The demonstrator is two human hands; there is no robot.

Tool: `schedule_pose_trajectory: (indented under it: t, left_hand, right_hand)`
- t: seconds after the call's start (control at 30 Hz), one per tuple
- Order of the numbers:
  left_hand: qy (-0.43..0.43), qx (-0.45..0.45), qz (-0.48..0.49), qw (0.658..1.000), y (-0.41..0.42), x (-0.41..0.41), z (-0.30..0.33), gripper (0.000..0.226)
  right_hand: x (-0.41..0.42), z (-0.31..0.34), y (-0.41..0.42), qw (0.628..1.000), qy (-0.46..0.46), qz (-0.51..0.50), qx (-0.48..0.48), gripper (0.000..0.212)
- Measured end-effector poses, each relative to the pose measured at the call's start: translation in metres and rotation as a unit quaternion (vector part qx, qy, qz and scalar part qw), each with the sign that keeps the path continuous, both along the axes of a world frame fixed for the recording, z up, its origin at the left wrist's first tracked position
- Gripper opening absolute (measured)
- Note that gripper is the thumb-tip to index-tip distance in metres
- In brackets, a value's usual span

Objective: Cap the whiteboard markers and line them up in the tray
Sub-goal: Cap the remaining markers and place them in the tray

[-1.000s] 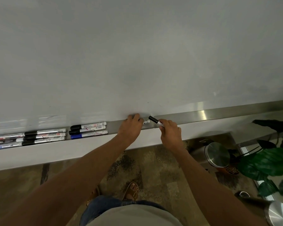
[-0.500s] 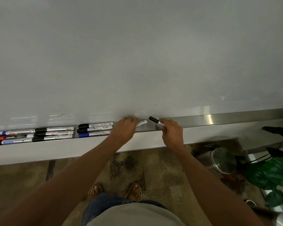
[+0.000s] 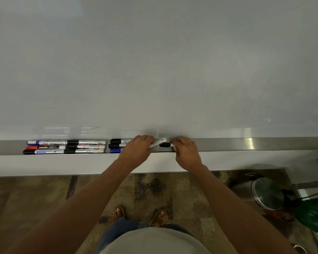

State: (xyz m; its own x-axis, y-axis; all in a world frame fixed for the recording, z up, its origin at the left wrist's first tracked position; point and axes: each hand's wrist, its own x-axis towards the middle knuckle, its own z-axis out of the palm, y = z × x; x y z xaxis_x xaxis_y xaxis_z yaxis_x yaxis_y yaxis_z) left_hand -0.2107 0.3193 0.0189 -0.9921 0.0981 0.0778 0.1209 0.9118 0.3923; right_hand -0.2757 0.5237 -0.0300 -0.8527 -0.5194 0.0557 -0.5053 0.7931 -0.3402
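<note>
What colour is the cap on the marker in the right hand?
Black, on the marker that the right hand pinches; head view, the only one.

arms: both bare from wrist to upper forearm, no sleeves showing
left hand (image 3: 137, 150): no ring, watch or band visible
right hand (image 3: 186, 153): likewise unadorned on the side that shows
top: pale grey-beige fabric, plain, seen at the bottom edge of the view
trousers: blue denim (only a strip shows above the top's hem)
footwear: open brown sandals (image 3: 161, 217) with straps across the toes, one on each foot, toes uncovered
</note>
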Motion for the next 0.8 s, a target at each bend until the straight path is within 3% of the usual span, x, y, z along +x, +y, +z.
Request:
schedule_pose_trajectory:
  t: [0.13,0.27,0.4,0.5,0.7,0.8]
  left_hand:
    - [-0.008,0.003,0.005,1.000,-0.010,0.006,0.002,0.017]
    - [-0.014,0.005,0.012,1.000,-0.018,0.010,0.001,0.013]
    - [-0.021,0.025,0.009,0.999,-0.019,0.011,0.001,0.016]
    - [-0.017,0.065,0.006,0.998,-0.019,0.011,0.000,0.021]
    - [-0.003,0.098,-0.011,0.995,-0.030,0.013,0.000,0.019]
    - [-0.038,0.164,-0.014,0.986,-0.033,0.012,0.003,0.023]
  right_hand:
    - [0.000,0.002,-0.005,1.000,0.016,0.008,-0.003,0.030]
    - [0.008,0.015,-0.019,0.994,0.043,-0.009,-0.104,0.021]
    - [0.023,0.034,-0.047,0.971,-0.117,-0.033,-0.207,0.037]
    - [0.029,0.041,-0.062,0.937,-0.225,-0.039,-0.265,0.028]
    - [0.033,0.044,-0.068,0.864,-0.322,-0.095,-0.375,0.010]
    - [0.032,0.047,-0.069,0.846,-0.345,-0.101,-0.393,0.010]
